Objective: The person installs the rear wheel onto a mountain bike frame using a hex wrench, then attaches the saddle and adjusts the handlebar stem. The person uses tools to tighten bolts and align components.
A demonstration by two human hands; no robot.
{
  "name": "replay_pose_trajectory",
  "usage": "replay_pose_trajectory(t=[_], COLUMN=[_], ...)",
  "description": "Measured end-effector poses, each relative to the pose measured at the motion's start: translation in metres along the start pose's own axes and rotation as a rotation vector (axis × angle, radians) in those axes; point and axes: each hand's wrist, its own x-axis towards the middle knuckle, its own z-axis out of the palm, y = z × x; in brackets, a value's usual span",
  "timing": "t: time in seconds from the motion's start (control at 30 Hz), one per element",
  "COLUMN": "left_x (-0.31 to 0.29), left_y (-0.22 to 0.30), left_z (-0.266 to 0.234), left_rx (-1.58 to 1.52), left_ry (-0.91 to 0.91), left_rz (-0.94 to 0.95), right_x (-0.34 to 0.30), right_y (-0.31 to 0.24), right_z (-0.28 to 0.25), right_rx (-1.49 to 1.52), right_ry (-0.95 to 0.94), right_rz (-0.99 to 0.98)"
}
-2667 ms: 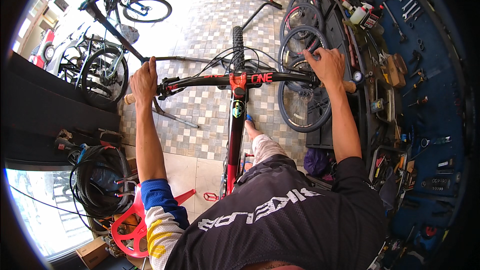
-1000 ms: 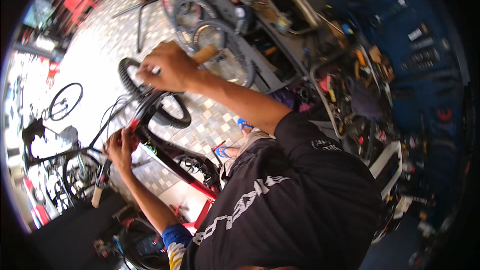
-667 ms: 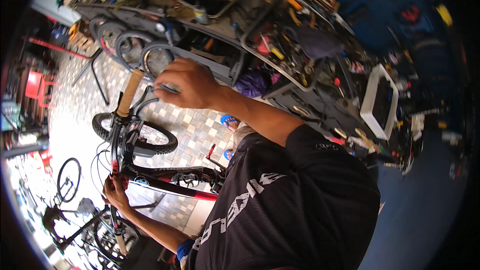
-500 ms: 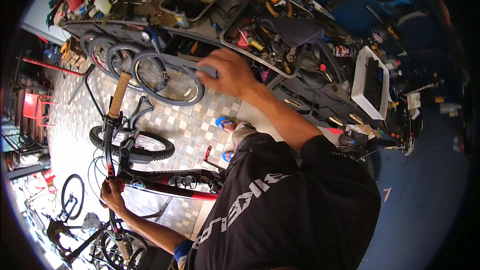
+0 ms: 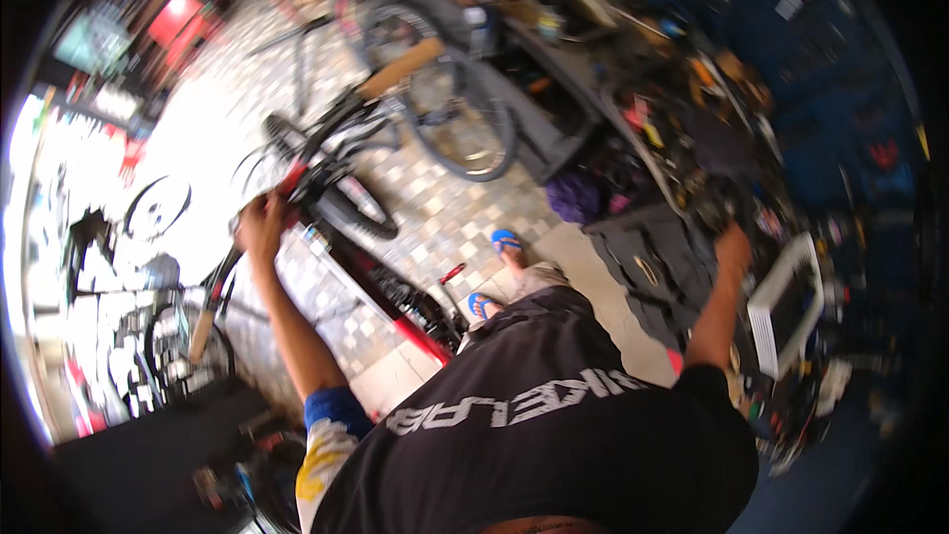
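My left hand [image 5: 262,225] is closed around the middle of a handlebar [image 5: 321,133], beside its red centre part. The bar carries a tan grip [image 5: 405,67] at its far end and another near its lower end. It belongs to a black and red bicycle [image 5: 425,341] whose frame runs back toward my body. Off to the right, my right hand [image 5: 733,249] reaches to the workbench, at the edge of a tool tray [image 5: 643,153]. Dark items [image 5: 714,210] lie at its fingertips. Blur hides its fingers, so I cannot make out any hold.
Loose bicycle wheels [image 5: 484,170] lean against the bench. A white plastic basket [image 5: 766,331] stands just right of my right arm. A purple bundle [image 5: 573,198] sits under the bench edge. Other bicycles stand at the left, with a red chair [image 5: 178,25] beyond.
My right hand has moved from above the wheels rightward to the workbench. My left hand stays on the handlebar. The whole view has turned, and is now blurred.
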Motion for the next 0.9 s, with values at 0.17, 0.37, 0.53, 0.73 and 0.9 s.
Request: replay_pose_trajectory(t=[0.17, 0.37, 0.53, 0.73, 0.9], left_x=[-0.001, -0.018, -0.020, -0.015, -0.019], left_y=[-0.002, 0.014, 0.015, 0.021, 0.015], left_z=[0.016, 0.003, 0.002, 0.000, 0.005], left_rx=[0.262, 0.207, 0.158, 0.140, -0.038], left_ry=[0.052, 0.184, 0.218, 0.149, 0.278], left_rz=[-0.036, 0.012, 0.040, 0.027, 0.051], right_x=[0.041, 0.010, 0.039, 0.073, 0.082], right_y=[0.069, -0.008, 0.021, 0.049, 0.065], right_z=[0.013, -0.008, 0.030, 0.044, -0.017], right_rx=[0.173, 0.030, 0.211, 0.328, 0.182], right_ry=[-0.028, -0.171, -0.074, -0.042, -0.218], right_rz=[-0.300, -0.114, -0.176, -0.108, -0.229])
